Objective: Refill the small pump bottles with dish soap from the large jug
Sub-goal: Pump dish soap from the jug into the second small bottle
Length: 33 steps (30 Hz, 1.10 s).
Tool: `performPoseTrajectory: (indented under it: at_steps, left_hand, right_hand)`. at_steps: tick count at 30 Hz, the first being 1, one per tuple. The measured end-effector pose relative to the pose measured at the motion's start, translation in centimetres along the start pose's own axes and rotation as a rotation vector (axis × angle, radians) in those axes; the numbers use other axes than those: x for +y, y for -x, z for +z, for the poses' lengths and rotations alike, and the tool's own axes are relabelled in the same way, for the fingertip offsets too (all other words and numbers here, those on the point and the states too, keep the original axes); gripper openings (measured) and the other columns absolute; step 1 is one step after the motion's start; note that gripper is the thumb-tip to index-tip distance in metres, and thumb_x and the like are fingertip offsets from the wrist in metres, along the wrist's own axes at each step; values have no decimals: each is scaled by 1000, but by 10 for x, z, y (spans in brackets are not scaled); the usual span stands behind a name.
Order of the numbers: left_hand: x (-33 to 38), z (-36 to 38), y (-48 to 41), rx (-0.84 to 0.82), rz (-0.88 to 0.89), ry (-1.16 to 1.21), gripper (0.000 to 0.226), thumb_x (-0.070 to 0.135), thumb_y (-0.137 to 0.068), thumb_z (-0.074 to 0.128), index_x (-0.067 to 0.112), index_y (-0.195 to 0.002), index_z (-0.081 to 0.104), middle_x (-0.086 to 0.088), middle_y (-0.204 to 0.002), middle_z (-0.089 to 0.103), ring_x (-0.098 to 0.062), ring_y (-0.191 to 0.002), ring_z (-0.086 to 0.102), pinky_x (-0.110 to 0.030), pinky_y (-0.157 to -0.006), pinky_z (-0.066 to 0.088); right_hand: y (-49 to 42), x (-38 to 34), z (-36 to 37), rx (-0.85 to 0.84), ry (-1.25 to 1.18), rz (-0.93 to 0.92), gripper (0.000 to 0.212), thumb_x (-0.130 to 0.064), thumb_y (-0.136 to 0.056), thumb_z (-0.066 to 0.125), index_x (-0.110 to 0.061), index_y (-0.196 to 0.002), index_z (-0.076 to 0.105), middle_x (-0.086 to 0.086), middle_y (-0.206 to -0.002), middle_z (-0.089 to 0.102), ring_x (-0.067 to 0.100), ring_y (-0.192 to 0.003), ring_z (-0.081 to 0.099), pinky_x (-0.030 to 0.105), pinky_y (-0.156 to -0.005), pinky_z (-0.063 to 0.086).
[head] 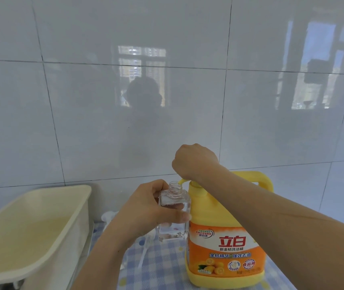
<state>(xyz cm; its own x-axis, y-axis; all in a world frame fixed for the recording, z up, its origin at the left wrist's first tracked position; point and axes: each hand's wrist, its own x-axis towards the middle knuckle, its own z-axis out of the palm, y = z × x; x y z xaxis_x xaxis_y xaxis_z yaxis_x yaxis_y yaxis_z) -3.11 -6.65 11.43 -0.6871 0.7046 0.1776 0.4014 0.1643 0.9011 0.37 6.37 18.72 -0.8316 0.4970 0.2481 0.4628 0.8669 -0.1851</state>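
A large yellow jug point(227, 243) with an orange label stands on the checked cloth, its pump head on top. My right hand point(194, 162) is closed down over that pump head, and the yellow spout point(182, 181) sticks out to the left beneath it. My left hand point(146, 210) grips a small clear square bottle point(174, 214) with no cap on, held upright and lifted off the cloth. The bottle's open threaded neck sits just under the spout tip. The bottle looks nearly empty.
A cream plastic tub point(31, 227) stands at the left, close to my left forearm. A blue-and-white checked cloth point(160, 264) covers the surface. White pump parts point(108, 217) lie behind my left hand. A glossy white tiled wall rises right behind.
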Motion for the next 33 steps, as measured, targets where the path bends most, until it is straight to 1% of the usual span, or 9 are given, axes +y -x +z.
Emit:
performPoseTrajectory:
  at_steps: [10, 12, 14, 17, 19, 24, 27, 30, 33]
  left_hand:
    - [-1, -1, 0, -13, 24, 4, 44, 16, -56, 92, 13, -93, 69, 1, -83, 77, -17, -79, 74, -31, -75, 62]
    - [-2, -1, -1, -13, 30, 15, 44, 15, -56, 92, 11, -94, 69, 0, -83, 77, -18, -79, 74, -31, -74, 61]
    - [-3, -2, -1, -19, 34, 33, 45, 14, -57, 91, 8, -96, 69, -3, -83, 77, -21, -78, 73, -29, -71, 60]
    - [-3, -2, -2, -29, 36, 65, 49, 14, -56, 90, 6, -100, 69, -5, -85, 77, -26, -80, 73, -34, -73, 61]
    - [0, -4, 0, -24, 40, 72, 50, 13, -56, 90, 6, -101, 69, -5, -86, 78, -29, -84, 73, -39, -77, 62]
    - [3, -7, 3, 5, 45, 112, 39, 2, -63, 86, 7, -98, 70, -1, -79, 77, -5, -65, 71, -14, -51, 50]
    - [4, -11, 7, 61, 49, 118, 41, 3, -57, 90, 9, -93, 70, -3, -80, 77, -18, -75, 74, -28, -65, 60]
    - [9, -15, 14, 122, 20, 121, 57, 23, -37, 92, 10, -88, 70, -8, -84, 78, -34, -88, 73, -53, -85, 56]
    - [16, -21, 24, 168, 31, 78, 55, 24, -42, 92, 10, -90, 69, -8, -86, 77, -38, -91, 71, -58, -90, 53]
  right_hand:
    - [-3, 0, -6, 31, -99, 13, 20, -4, -78, 40, -12, -59, 39, 2, -63, 42, 19, -55, 37, 27, -49, 30]
    - [-3, 0, -10, 59, -147, 24, 17, -7, -79, 41, -11, -70, 53, 3, -71, 53, 19, -59, 44, 26, -54, 38]
    - [-5, 0, -15, 86, -199, 29, 28, -10, -82, 41, -13, -92, 67, 4, -86, 64, 21, -69, 54, 28, -63, 47]
    - [-6, 1, -22, 131, -270, 34, 37, -12, -83, 43, -15, -109, 70, 3, -104, 70, 23, -88, 65, 32, -75, 53]
    - [-3, 3, -25, 144, -307, 30, 42, -9, -79, 42, -13, -111, 70, 3, -109, 71, 22, -86, 67, 32, -74, 54]
    - [9, 7, -28, 182, -335, -44, 36, -8, -83, 43, -16, -97, 75, 6, -89, 74, 21, -61, 56, 27, -58, 46]
    - [17, 7, -31, 213, -351, -95, 34, -9, -86, 43, -16, -95, 75, 6, -84, 74, 18, -53, 50, 27, -57, 46]
    - [27, 6, -37, 231, -356, -159, 33, -10, -89, 44, -18, -97, 75, 4, -88, 75, 15, -50, 49, 29, -59, 49]
    - [35, 6, -39, 275, -394, -210, 33, -12, -92, 46, -22, -106, 74, -4, -99, 73, 6, -50, 46, 26, -60, 48]
